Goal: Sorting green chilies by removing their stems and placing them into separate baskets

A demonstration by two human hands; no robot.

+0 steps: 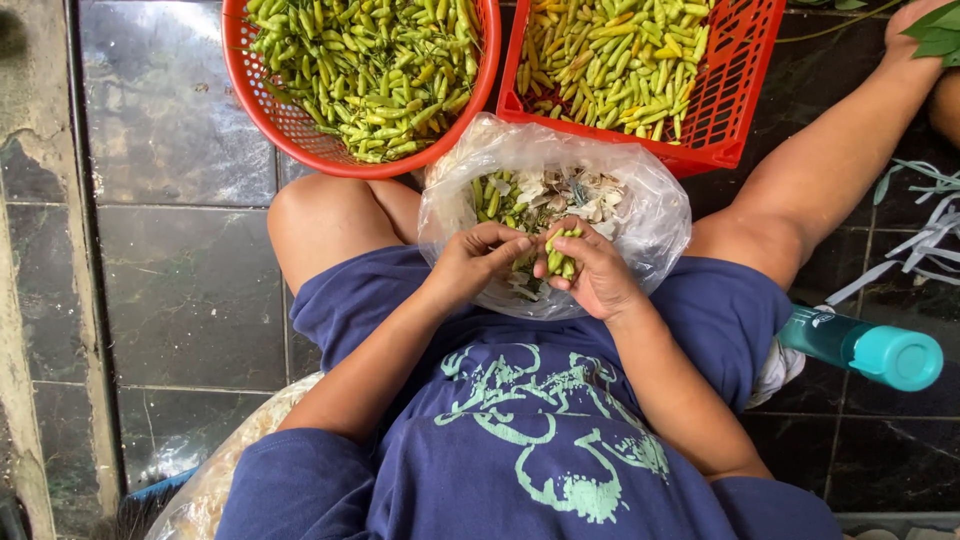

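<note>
I sit on the floor with a clear plastic bag (650,215) in my lap, holding green chillies and pale scraps. My right hand (595,275) is closed around a small bunch of green chillies (562,250) over the bag's opening. My left hand (478,262) is beside it, fingertips pinching at one of those chillies. A round red basket (290,125) of green chillies stands ahead on the left. A square red crate (735,90) of yellow-green chillies stands ahead on the right.
Dark glossy floor tiles (190,290) surround me. A teal bottle (865,350) lies by my right thigh. Pale strips (925,235) and green leaves (935,30) lie at the right edge. Another plastic bag (215,480) rests by my left hip.
</note>
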